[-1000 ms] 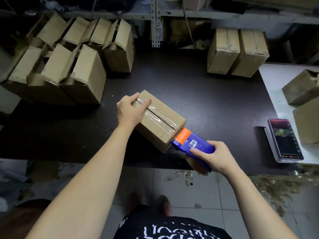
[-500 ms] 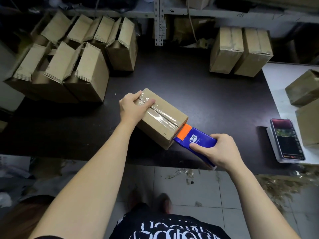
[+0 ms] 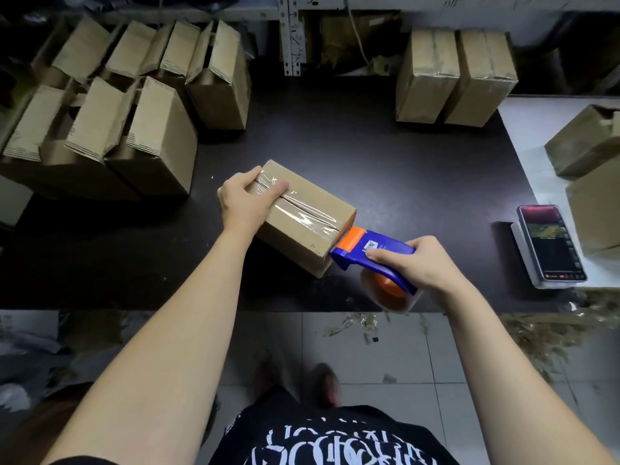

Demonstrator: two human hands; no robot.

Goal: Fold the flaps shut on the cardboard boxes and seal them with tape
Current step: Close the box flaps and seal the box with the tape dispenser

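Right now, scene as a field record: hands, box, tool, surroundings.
left hand: grips far end of box
right hand: grips tape dispenser at box's near end
seam: flaps shut, clear tape along top
open boxes: table left
sealed boxes: table back right
phone: far right

Lit phone [image 3: 550, 243], black tabletop [image 3: 335, 156], scraps [image 3: 355, 322] on tiled floor [image 3: 385, 360]

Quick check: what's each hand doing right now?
Left hand: gripping the far end of the taped box.
Right hand: gripping the tape dispenser.
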